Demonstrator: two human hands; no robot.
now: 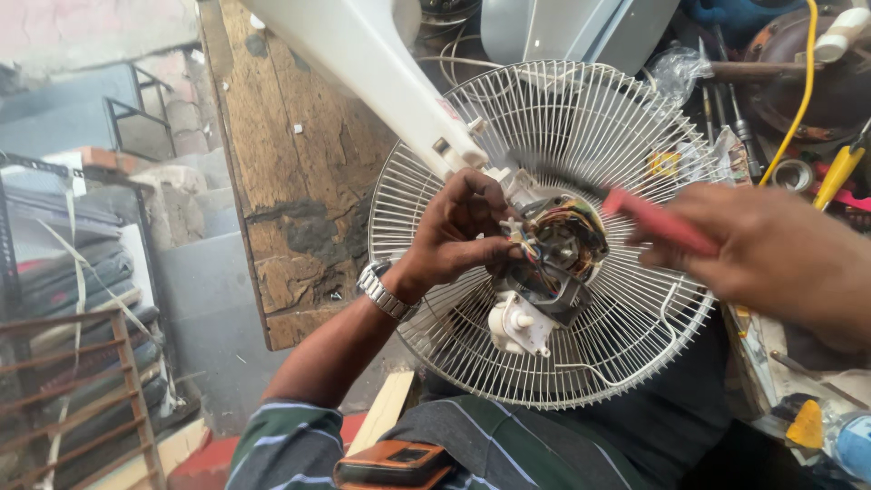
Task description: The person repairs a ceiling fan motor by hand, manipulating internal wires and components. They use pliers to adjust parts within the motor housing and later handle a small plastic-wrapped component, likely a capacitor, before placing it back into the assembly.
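1. Head view, my hands: I am holding my left hand against the bare fan motor, fingers curled together and pinching at the small wires on its left side. My right hand is closed around a red-handled screwdriver; the handle is blurred and its tip is pointing in at the top of the motor, though I cannot tell whether it is touching.

2. Head view, where the work is lying: the motor is sitting at the middle of the white wire fan guard, which is resting tilted over my lap. The white fan stand is running up and away to the upper left, and a white gear box is hanging just below the motor.

3. What could go wrong, as I judge it: the screwdriver tip is working just beside the copper windings and the thin wires. A slip could nick the winding or jab my left fingers, which are sitting right in its line. The guard is not clamped, so a hard push could be rocking it off my knees.

4. Edges and room: the guard's ribs are ringing the motor closely, leaving my hands only a shallow pocket. On the right the cluttered table with tools, a yellow cable and a tape roll is crowding my right elbow. On the left a wooden board is standing near the rim; beyond it the room is more open.
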